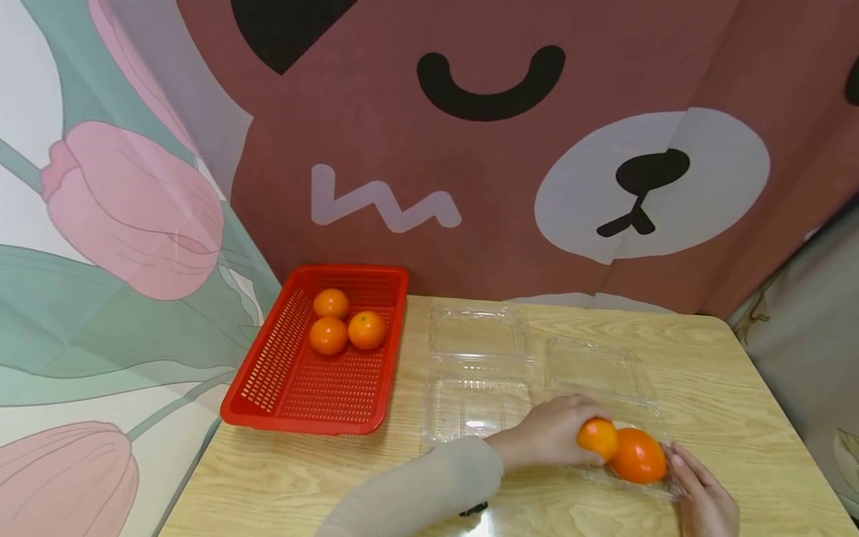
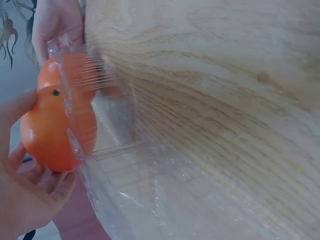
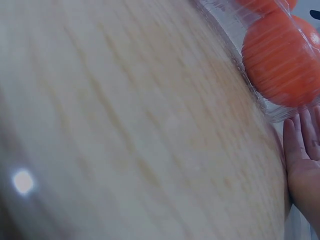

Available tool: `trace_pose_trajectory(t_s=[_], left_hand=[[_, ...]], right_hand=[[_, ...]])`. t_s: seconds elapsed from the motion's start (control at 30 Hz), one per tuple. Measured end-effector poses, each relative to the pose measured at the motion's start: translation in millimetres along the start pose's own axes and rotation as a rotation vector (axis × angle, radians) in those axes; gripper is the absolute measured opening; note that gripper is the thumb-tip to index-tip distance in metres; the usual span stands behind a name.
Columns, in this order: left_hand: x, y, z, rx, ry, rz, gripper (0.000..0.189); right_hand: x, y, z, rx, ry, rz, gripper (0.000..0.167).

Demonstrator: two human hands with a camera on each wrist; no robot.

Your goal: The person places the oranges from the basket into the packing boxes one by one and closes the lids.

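My left hand (image 1: 562,432) grips an orange (image 2: 55,130) with a small green stem mark, thumb on one side and fingers under the other. That orange is at the left end of a clear plastic clamshell box (image 2: 132,175), low on the table's right side. Against it, inside the box, sits a second orange (image 1: 639,456). At the box's right end is my right hand (image 1: 705,492). In the right wrist view the right hand's fingers (image 3: 295,137) extend straight, fingertips right at the box's end wall.
A red perforated basket (image 1: 397,358) with three oranges (image 1: 329,335) stands at the left. Another clear box (image 1: 479,332) lies opened out in the middle. The lid half (image 1: 597,369) of the box in use spreads behind the hands. A printed curtain (image 1: 496,186) hangs along the back.
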State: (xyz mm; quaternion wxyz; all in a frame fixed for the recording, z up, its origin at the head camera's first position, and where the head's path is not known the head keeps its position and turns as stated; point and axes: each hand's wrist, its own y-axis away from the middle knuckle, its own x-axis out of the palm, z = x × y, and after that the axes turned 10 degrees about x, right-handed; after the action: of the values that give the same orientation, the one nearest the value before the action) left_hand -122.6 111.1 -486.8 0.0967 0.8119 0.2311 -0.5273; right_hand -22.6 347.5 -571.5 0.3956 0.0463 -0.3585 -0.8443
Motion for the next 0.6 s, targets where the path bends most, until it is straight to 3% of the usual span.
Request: trace_pose_trajectory(t_s=[0.3,0.6], left_hand=[[3.3,-2.8,2.8,-0.006,-0.046,0.052,0.062],[9.3,-6.4,3.1,-0.008,-0.106,0.1,0.062]], right_hand=[[-2.3,-1.0,1.9,-0.033,-0.016,0.044,0.011],[-0.3,-0.9,1.0,0.012,-0.007,-0.017,0.012]])
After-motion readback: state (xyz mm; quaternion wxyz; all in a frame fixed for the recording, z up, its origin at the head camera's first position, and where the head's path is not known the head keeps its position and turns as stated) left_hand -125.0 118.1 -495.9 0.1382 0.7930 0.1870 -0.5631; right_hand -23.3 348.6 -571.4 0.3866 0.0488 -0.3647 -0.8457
